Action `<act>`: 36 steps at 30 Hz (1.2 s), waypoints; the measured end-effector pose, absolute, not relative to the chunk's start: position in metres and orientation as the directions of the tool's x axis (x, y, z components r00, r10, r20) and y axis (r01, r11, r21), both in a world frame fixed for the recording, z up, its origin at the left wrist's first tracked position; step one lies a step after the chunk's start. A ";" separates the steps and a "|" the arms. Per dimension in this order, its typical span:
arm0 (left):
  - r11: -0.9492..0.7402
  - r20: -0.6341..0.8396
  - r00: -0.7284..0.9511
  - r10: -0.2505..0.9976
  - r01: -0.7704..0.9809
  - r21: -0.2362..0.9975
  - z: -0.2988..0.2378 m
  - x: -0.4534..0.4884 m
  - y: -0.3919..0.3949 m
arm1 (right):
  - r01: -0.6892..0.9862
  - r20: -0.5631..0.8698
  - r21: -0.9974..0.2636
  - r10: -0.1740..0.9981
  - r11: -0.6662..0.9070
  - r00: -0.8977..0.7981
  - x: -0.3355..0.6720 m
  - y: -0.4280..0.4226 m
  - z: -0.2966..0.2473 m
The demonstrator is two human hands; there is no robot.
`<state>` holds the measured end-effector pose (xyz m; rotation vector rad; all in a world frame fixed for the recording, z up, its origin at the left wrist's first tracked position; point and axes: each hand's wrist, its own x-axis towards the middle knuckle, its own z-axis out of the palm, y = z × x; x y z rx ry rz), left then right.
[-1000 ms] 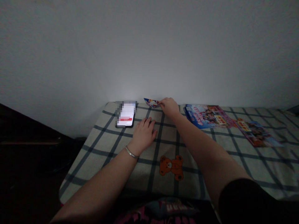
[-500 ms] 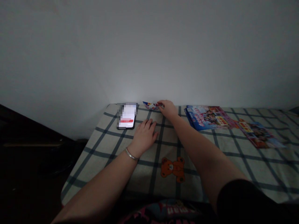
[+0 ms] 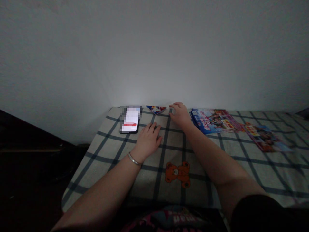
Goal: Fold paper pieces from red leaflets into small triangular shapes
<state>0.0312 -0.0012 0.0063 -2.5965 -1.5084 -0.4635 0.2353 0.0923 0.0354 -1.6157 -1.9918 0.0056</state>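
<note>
A folded piece of colourful printed paper, roughly triangular, lies at the table's back edge by the wall. Just to its right is my right hand, thumb and fingers apart, holding nothing and not touching the paper. My left hand, with a silver bangle at the wrist, rests palm down on the checked tablecloth, fingers stretched out. Beyond it to the left lies a phone with its screen lit. Right of my right hand is a stack of glossy printed leaflets.
Another leaflet lies at the right, partly overlapping the stack. A pale wall stands directly behind the table. An orange bear print decorates the cloth near me. Left of the table it is dark.
My right hand has let go of the folded paper and moved right, away from it. The paper stays by the wall. My left hand has barely moved.
</note>
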 end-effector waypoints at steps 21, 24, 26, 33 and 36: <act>-0.574 0.335 0.526 0.782 0.817 0.057 0.005 0.024 -0.001 | 0.965 0.177 0.101 0.958 -0.244 0.224 0.319 -0.012 0.046; -0.586 0.333 0.534 0.777 0.807 0.076 0.006 0.023 0.000 | 0.963 0.148 0.089 0.959 -0.255 0.241 0.322 -0.011 0.049; -0.586 0.321 0.538 0.780 0.807 0.072 0.007 0.023 0.000 | 0.955 0.135 0.096 0.955 -0.280 0.266 0.323 -0.011 0.051; -0.586 0.289 0.547 0.786 0.807 0.067 0.011 0.022 0.000 | 0.957 0.096 0.101 0.960 -0.272 0.263 0.318 -0.012 0.058; -0.577 0.276 0.538 0.796 0.813 0.079 0.013 0.023 0.000 | 0.973 0.052 0.073 0.975 -0.217 0.214 0.314 -0.014 0.066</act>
